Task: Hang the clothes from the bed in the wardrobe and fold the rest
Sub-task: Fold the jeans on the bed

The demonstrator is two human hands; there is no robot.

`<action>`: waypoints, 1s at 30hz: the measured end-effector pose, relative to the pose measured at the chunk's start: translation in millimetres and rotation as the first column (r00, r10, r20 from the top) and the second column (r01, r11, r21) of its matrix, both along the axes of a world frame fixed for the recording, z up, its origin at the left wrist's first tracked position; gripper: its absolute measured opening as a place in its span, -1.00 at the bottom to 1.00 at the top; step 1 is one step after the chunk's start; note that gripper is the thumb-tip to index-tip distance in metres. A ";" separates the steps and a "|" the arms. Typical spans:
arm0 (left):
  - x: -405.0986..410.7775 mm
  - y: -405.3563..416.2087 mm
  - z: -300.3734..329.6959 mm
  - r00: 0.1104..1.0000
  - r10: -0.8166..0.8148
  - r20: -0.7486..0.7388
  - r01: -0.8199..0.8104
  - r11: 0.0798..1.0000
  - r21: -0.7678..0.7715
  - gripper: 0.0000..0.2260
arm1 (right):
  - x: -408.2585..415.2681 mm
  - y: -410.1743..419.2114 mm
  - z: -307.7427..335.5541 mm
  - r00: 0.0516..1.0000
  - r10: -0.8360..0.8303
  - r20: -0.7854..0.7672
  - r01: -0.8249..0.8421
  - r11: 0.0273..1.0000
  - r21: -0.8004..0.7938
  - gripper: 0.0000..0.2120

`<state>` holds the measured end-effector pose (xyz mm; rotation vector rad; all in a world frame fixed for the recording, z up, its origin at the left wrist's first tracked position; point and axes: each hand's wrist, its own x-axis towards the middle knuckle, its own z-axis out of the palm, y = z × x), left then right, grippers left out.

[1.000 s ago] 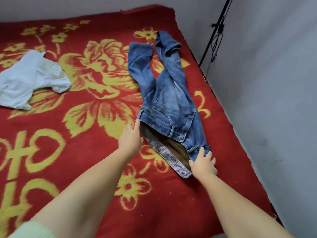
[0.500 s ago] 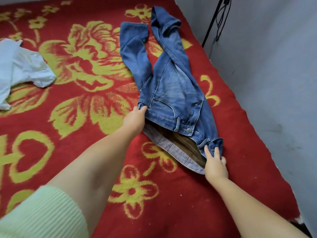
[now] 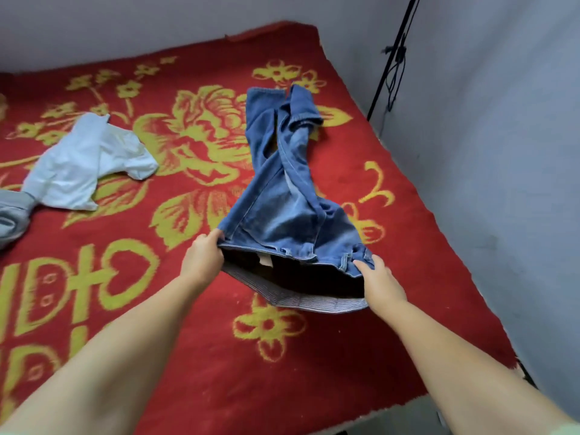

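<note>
A pair of blue jeans [image 3: 282, 196] stretches across the red and yellow bed cover [image 3: 157, 277], legs pointing away from me. My left hand [image 3: 202, 259] grips the left end of the waistband. My right hand [image 3: 378, 282] grips the right end. The waistband is raised off the bed and gapes open, showing its striped lining. The legs still trail on the cover, partly twisted over each other. A white garment [image 3: 88, 164] lies crumpled at the left of the bed.
A grey piece of clothing [image 3: 12, 211] shows at the far left edge. Grey walls close in the bed at the back and right. A black pole with cables [image 3: 392, 54] leans in the right corner. The bed's near edge is at bottom right.
Both hands have closed on the waistband ends and lifted it off the bed. The jeans' upper part has bunched and the legs have drawn closer together.
</note>
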<state>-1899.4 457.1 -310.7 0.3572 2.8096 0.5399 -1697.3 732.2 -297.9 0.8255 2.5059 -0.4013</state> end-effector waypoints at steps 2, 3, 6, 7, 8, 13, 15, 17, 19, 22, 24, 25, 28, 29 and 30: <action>16.3 -36.6 11.4 0.996 0.085 0.005 -0.085 0.995 0.056 -0.66 | 5.0 -15.5 7.8 0.995 0.094 -0.031 -0.095 0.995 -0.009 -0.28; 24.9 -51.4 16.5 0.989 0.145 0.014 -0.146 0.985 0.091 -0.66 | 6.0 -22.6 10.5 0.991 0.126 -0.041 -0.127 0.992 -0.021 -0.26; 60.1 -91.5 39.4 0.944 0.324 0.056 -0.329 0.926 0.188 -0.69 | 8.4 -46.9 22.0 0.971 0.234 -0.044 -0.236 0.970 -0.057 -0.33; 72.8 -102.3 46.0 0.923 0.377 0.072 -0.383 0.899 0.210 -0.69 | 9.2 -54.1 25.1 0.960 0.277 -0.041 -0.279 0.958 -0.065 -0.36; 85.4 -112.6 50.6 0.898 0.432 0.086 -0.440 0.869 0.227 -0.69 | 10.5 -60.6 28.0 0.949 0.313 -0.033 -0.315 0.946 -0.078 -0.40; 157.0 -158.0 61.8 0.789 0.575 0.216 -0.613 0.716 0.332 -0.66 | 35.6 -85.3 48.4 0.913 0.405 0.048 -0.399 0.912 -0.100 -0.55; 179.4 -168.0 64.3 0.767 0.568 0.298 -0.642 0.686 0.343 -0.66 | 45.0 -88.0 55.3 0.908 0.416 0.058 -0.410 0.908 -0.088 -0.58; 203.3 -176.8 75.6 0.752 0.554 0.358 -0.657 0.673 0.338 -0.67 | 55.0 -92.3 65.6 0.907 0.420 0.045 -0.416 0.906 -0.075 -0.61; 224.1 -182.7 86.6 0.722 0.516 0.460 -0.685 0.627 0.371 -0.67 | 63.7 -92.3 69.0 0.923 0.382 -0.035 -0.384 0.921 -0.070 -0.64; 248.7 -185.5 103.1 0.615 0.376 0.693 -0.766 0.494 0.412 -0.74 | 79.7 -89.8 68.8 0.956 0.173 -0.236 -0.202 0.974 -0.101 -0.64; 253.6 -182.4 109.6 0.569 0.309 0.762 -0.801 0.417 0.429 -0.84 | 86.5 -87.9 68.6 0.943 0.016 -0.333 -0.061 0.990 -0.124 -0.61; 254.3 -182.2 112.9 0.545 0.289 0.787 -0.822 0.370 0.433 -0.90 | 88.3 -89.5 71.1 0.932 -0.051 -0.359 0.002 0.991 -0.135 -0.60; 247.9 -179.8 113.2 0.571 0.325 0.754 -0.804 0.408 0.433 -0.91 | 82.6 -97.5 84.6 0.893 -0.233 -0.384 0.172 0.967 -0.187 -0.61; 242.9 -178.8 110.4 0.604 0.396 0.692 -0.781 0.466 0.415 -0.93 | 78.0 -100.0 89.5 0.886 -0.259 -0.385 0.192 0.960 -0.202 -0.62; 238.0 -177.9 109.6 0.628 0.471 0.620 -0.767 0.509 0.390 -0.91 | 71.7 -102.9 94.5 0.883 -0.260 -0.391 0.185 0.958 -0.218 -0.62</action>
